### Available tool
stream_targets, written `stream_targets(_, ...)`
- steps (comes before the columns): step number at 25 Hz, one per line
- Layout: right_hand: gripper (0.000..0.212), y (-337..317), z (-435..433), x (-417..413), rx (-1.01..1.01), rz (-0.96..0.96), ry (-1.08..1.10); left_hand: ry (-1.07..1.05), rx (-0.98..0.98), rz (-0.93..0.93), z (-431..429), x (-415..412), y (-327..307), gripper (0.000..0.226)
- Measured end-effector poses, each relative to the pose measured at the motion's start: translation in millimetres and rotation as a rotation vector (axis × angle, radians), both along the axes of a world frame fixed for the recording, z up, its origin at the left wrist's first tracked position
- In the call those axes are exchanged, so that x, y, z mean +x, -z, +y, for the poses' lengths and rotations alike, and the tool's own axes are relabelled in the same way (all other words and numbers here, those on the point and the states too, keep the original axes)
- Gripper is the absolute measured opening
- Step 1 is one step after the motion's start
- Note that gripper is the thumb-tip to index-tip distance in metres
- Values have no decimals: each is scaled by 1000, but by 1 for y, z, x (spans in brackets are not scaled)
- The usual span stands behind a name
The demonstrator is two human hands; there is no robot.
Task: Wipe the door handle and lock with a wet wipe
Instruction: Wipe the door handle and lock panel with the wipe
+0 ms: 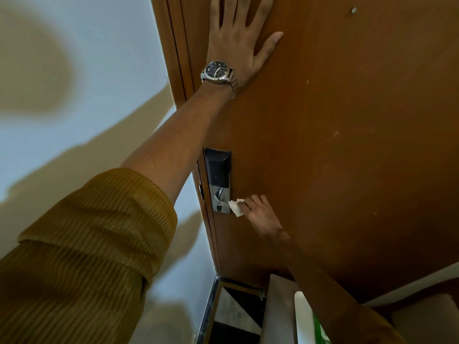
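Observation:
A brown wooden door (335, 145) fills the right of the view. Near its left edge sits a lock unit (218, 170) with a black upper panel and a silver lower plate that carries the lever handle (221, 198). My right hand (260, 214) grips a crumpled white wet wipe (236, 207) and presses it on the handle's right end. My left hand (238, 38), with a wristwatch, lies flat on the door high above the lock, fingers spread. The handle's outer end is hidden under the wipe.
A pale wall (87, 70) with soft shadows runs along the left of the door frame (173, 58). Below the door I see a dark threshold (223, 306) and a white and green object (313, 324) by my right forearm.

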State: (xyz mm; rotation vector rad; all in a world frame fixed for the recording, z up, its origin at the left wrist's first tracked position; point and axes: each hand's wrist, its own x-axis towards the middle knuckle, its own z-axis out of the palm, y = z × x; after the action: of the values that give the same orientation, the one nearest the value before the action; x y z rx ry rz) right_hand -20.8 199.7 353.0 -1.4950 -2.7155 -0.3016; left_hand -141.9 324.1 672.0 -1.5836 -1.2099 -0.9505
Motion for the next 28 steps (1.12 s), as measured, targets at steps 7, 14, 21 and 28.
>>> stream_targets(7,51,8,2,-27,-7,31,70,5,33,5,2,0,1,61)
stream_targets(14,43,9,11,-68,-57,153,128,-2,8,-8,5,-1,1,64)
stream_targets(21,24,9,12,-111,-30,372,405,28,102,-7,10,-1,-1,61)
stream_targets(28,33,13,8,-92,-19,300,316,32,79,-12,10,0,0,62)
